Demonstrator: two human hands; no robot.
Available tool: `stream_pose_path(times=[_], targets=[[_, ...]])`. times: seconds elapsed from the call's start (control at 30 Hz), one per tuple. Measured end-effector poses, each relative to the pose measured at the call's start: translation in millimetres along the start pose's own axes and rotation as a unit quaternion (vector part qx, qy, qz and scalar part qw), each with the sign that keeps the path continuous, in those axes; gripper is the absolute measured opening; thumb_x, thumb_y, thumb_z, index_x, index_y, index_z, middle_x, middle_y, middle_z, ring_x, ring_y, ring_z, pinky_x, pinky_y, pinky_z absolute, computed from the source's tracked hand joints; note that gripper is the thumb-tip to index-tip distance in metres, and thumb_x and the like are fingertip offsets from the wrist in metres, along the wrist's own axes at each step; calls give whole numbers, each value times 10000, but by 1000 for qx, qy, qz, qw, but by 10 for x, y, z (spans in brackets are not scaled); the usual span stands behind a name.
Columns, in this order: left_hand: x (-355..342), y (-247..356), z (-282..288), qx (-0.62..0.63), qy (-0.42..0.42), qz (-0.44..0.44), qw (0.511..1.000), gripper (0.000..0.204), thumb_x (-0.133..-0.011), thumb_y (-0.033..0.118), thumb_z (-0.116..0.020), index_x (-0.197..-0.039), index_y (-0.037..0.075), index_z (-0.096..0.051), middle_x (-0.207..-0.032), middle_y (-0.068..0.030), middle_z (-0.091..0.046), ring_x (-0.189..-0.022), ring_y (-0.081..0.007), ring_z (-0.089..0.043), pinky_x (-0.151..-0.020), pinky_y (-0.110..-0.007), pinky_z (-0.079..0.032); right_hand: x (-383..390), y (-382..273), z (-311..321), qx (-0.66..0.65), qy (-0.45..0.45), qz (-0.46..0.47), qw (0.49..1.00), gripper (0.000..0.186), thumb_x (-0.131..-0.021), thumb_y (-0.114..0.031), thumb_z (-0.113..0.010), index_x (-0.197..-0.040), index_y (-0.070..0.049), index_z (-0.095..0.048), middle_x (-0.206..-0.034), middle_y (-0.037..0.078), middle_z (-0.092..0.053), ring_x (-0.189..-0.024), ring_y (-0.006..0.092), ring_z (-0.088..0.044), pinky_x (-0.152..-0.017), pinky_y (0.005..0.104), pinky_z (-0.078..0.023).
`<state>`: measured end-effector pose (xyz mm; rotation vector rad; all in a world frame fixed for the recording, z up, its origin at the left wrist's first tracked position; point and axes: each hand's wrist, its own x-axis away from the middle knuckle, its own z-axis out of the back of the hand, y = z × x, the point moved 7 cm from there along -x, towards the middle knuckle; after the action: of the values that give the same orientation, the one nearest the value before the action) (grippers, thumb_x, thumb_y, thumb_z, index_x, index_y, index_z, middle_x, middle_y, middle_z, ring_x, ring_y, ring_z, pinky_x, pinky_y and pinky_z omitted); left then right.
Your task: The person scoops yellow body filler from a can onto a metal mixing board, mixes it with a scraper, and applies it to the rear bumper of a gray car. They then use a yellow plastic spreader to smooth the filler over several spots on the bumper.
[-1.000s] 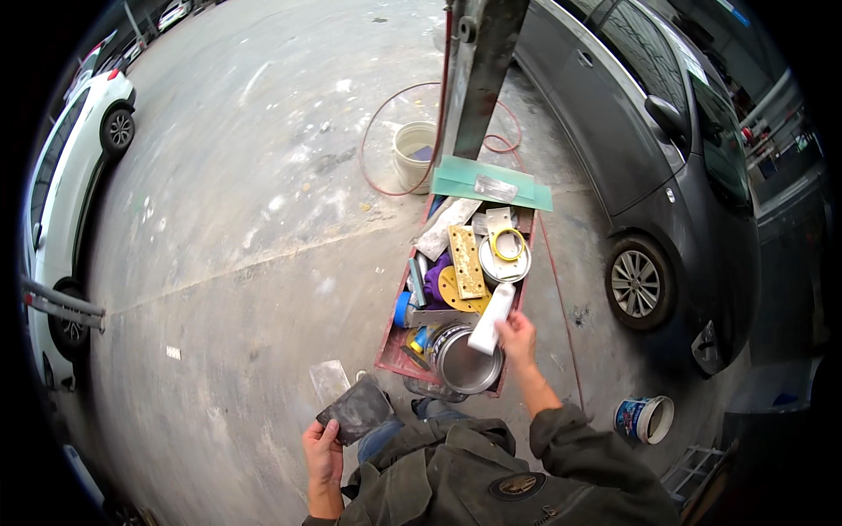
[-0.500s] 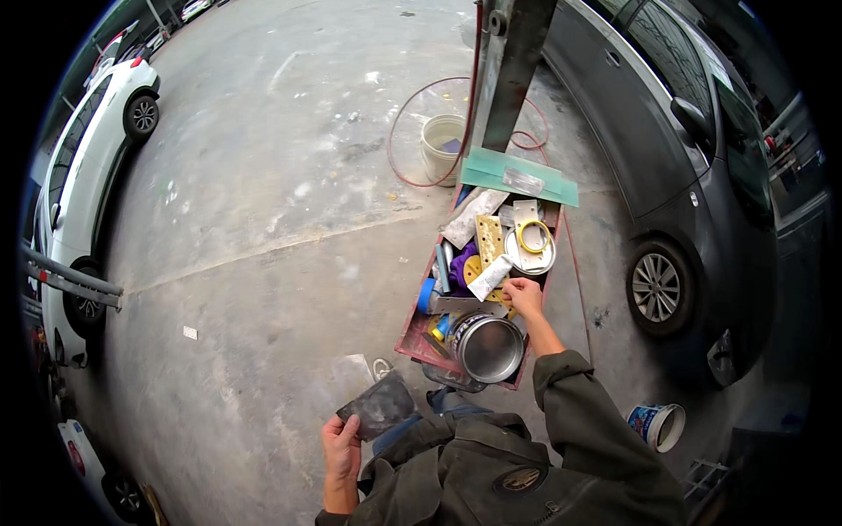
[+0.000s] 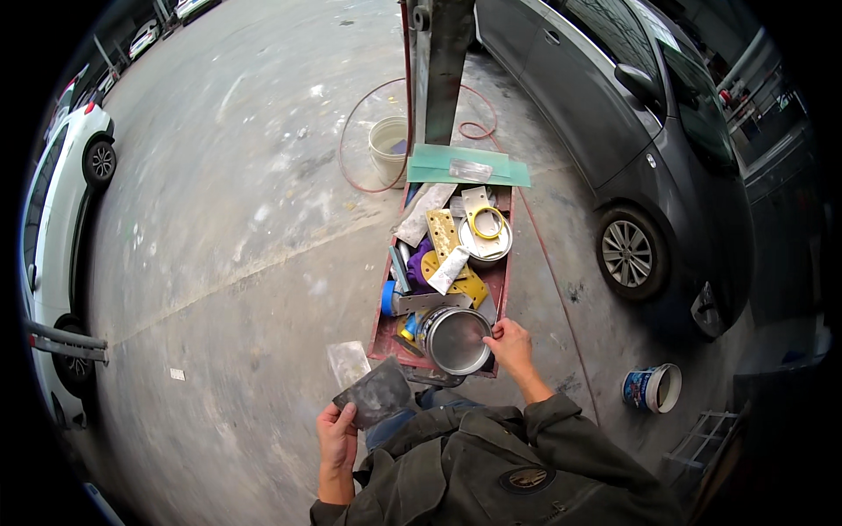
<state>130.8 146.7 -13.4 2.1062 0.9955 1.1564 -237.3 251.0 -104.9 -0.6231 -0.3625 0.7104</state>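
Observation:
In my left hand (image 3: 338, 430), a dark, flat rectangular sheet (image 3: 375, 391) is held by one edge, thumb on top. A pale square plate (image 3: 348, 363) shows just beyond the sheet; whether it touches the sheet I cannot tell. My right hand (image 3: 512, 348) has thumb and fingertips closed at the right rim of an open metal can (image 3: 463, 344). The can sits at the near end of a red tray (image 3: 381, 330). Farther up the tray lie a white tube (image 3: 449, 271), perforated yellow sanding sheets (image 3: 442, 232), a yellow tape roll (image 3: 488, 223) and a round white-lidded tin (image 3: 495, 249).
Teal sheets (image 3: 425, 167) lie across the tray's far end, by a metal post (image 3: 441, 88). A white bucket (image 3: 386, 162) and red hose (image 3: 561, 320) are on the floor. A dark grey car (image 3: 605, 131) stands right, a white car (image 3: 53, 202) left, a paint bucket (image 3: 638, 388) nearer.
My right hand has come back toward me, from beside the white tube to the can's rim. The whole view has shifted right. More of the pale plate shows; the left hand keeps its sheet.

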Motion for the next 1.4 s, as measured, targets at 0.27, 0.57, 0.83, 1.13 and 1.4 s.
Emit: stream_pose_path(times=[0.27, 0.57, 0.83, 1.13, 1.4], targets=[[30, -40, 145, 4, -9, -24, 1000, 250, -907, 60, -577, -1117, -76, -582, -1082, -140, -649, -964, -201, -637, -888, -337, -499, -61, 193, -117, -14, 0, -36, 999, 165, -648, -154, -708, -747, -48, -630, -662, 90, -651, -648, 250, -652, -654, 358, -523], [111, 191, 411, 55, 38, -83, 994, 261, -919, 75, -563, -1138, -66, -574, -1116, -140, -644, -1002, -214, -633, -908, -351, -496, -26, -4, 5, -324, -177, -160, 915, 110, -711, 44, -665, -715, -18, -575, -596, 30, -596, -472, 98, -578, -409, 220, -481], [302, 414, 678, 52, 82, -118, 988, 267, -912, 79, -579, -1137, -65, -575, -1113, -142, -642, -996, -222, -632, -908, -360, -495, 433, -755, -39, -396, -226, -163, 875, 126, -766, 4, -683, -747, -11, -559, -616, 48, -611, -508, 108, -606, -441, 246, -512], [373, 306, 772, 38, 82, -90, 992, 271, -926, 65, -545, -1162, -68, -549, -1144, -152, -627, -1030, -241, -621, -922, -383, -493, 988, -635, -1782, -392, -229, -236, 859, 151, -813, -63, -706, -810, -22, -560, -691, 60, -631, -572, 121, -623, -518, 237, -520], [437, 316, 743, 18, 97, -67, 993, 230, -896, 61, -597, -1090, -63, -602, -1098, -146, -647, -992, -223, -623, -924, -357, -468, 1002, -260, -2374, -432, -98, -344, 828, 159, -854, -96, -675, -799, -35, -539, -707, 43, -616, -584, 100, -595, -529, 216, -499]])
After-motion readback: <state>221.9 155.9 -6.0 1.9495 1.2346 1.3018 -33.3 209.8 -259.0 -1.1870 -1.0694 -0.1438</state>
